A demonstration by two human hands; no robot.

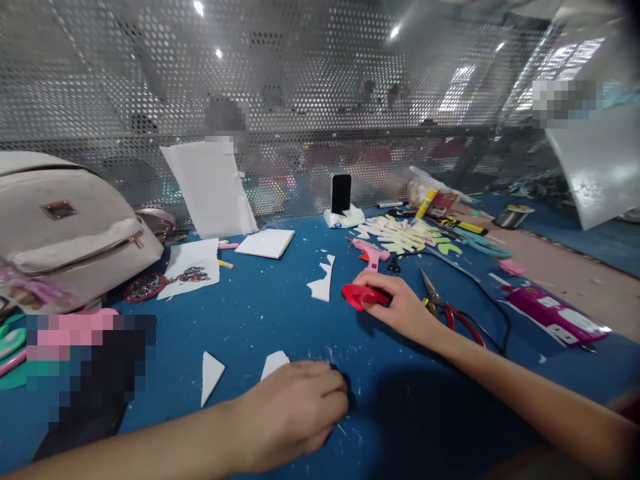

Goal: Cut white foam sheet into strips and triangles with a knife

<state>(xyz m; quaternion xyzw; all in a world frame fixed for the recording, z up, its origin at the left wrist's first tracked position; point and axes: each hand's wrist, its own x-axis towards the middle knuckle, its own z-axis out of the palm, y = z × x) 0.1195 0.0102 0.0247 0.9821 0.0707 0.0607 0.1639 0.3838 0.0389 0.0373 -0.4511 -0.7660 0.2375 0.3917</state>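
My right hand (393, 301) is closed around a small red tool (361, 296) with a dark part near my fingers; its kind is hard to make out. It is held just above the blue tabletop (280, 307). My left hand (300, 403) rests on the table with its fingers curled, and whatever may be under them is hidden. Beside it, a white piece of board (275, 364) is partly covered by the knuckles. A white triangular scrap (212, 379) lies further left. Ahead, a jagged white cutout (324, 280) lies left of the red tool.
A pink glue gun (369, 252) and pliers (445, 307) lie near my right hand. Behind are pale strips (405, 233) and a propped phone (341, 193). A backpack (65, 220), white sheets (207, 187) and a white pad (266, 243) are left; a purple packet (555, 313) is right.
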